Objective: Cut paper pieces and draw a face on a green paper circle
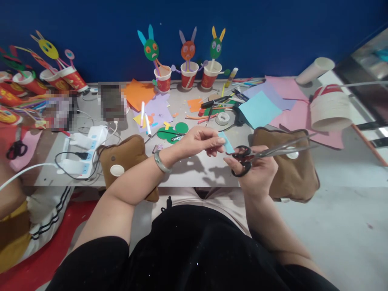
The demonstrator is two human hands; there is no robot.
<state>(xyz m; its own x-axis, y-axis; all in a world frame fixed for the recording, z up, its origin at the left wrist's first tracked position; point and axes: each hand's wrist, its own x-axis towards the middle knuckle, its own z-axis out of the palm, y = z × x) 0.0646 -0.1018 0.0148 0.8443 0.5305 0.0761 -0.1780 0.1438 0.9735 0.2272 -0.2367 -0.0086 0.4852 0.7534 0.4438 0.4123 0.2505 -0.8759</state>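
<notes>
My left hand pinches a small light-blue strip of paper between thumb and fingers. Close beside it, my right hand is closed around a pair of scissors with black handles. The blades point away to the right, and the handles lie near the paper strip. Behind my hands a larger light-blue sheet rests on other coloured paper. Green paper circles lie on the table just beyond my left hand.
Paper cups with rabbit-like puppets stand along the blue wall. Brown cushions lie at the table's front edge on both sides. A power strip with cables is at left, near another person's arm. A tape roll sits among pens.
</notes>
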